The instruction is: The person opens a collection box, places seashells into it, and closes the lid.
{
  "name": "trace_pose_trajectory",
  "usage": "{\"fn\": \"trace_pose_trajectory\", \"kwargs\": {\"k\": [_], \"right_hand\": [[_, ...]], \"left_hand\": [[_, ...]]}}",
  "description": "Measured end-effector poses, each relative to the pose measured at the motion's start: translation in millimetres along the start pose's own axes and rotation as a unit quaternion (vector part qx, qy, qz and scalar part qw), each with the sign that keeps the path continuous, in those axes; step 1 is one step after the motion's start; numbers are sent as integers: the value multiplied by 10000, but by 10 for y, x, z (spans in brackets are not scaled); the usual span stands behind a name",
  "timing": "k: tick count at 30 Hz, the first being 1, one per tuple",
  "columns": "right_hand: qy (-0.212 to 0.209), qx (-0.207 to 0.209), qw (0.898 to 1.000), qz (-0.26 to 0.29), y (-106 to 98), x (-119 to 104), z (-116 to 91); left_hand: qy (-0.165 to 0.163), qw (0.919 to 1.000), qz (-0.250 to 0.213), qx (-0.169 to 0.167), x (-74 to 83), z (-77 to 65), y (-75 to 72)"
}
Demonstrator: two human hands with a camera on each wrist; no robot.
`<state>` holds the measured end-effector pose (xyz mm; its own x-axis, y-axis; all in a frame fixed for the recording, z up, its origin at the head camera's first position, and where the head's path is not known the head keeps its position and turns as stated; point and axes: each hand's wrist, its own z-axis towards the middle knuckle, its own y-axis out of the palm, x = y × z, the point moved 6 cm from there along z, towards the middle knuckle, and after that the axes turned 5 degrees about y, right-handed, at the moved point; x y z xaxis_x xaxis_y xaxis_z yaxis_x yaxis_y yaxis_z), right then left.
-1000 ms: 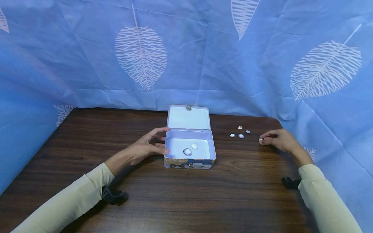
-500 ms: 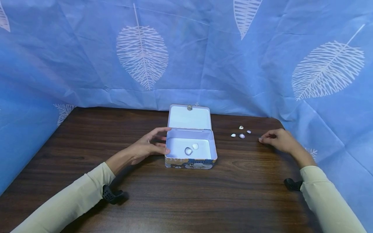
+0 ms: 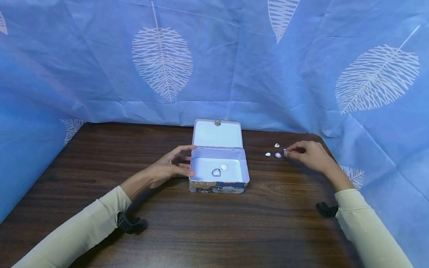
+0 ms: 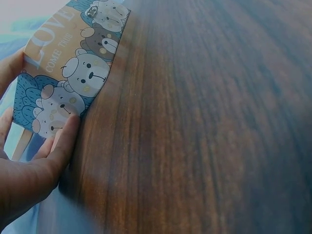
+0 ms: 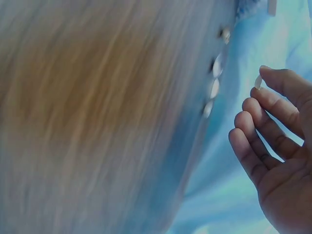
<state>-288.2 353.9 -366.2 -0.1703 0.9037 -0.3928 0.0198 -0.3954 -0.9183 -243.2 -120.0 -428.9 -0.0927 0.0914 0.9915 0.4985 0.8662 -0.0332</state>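
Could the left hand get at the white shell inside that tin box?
Probably yes: the left hand holds the left side of the tin box, the lid is tipped back, and nothing covers the white shell.

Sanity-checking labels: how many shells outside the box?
5: four shells grouped on the table right of the box, one shell pinched in the right hand. Others could be hidden by the hand.

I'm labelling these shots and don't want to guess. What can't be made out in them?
- Small held piece: right wrist view; the right hand's thumb and fingertip cover part of it.
- Four loose shells: right wrist view; blur hides their markings.
- Tin: left wrist view; the top edge cuts part off.
- Lid: head view; its outer face is turned away.
- Dark-rimmed piece inside: head view; too small to identify.
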Motion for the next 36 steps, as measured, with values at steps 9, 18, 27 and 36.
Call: {"fn": "trace_pose_trajectory", "kwargs": {"k": [9,18,27,36], "right_hand": [[-280,218,9988,348,63,-390,12],[-481,97,9967,652,191,-697,53],[-767,64,9935,833,234,-1008,42],[-1026,83,9898,987,253,-1340,12]], "left_hand": [[69,10000,-3,-39,1,-13,-1],[106,9999,1,-54,9,-15,8],[119,9999,-16,-39,5,-8,11],[125,9999,24,-30,4,-11,3]]}}
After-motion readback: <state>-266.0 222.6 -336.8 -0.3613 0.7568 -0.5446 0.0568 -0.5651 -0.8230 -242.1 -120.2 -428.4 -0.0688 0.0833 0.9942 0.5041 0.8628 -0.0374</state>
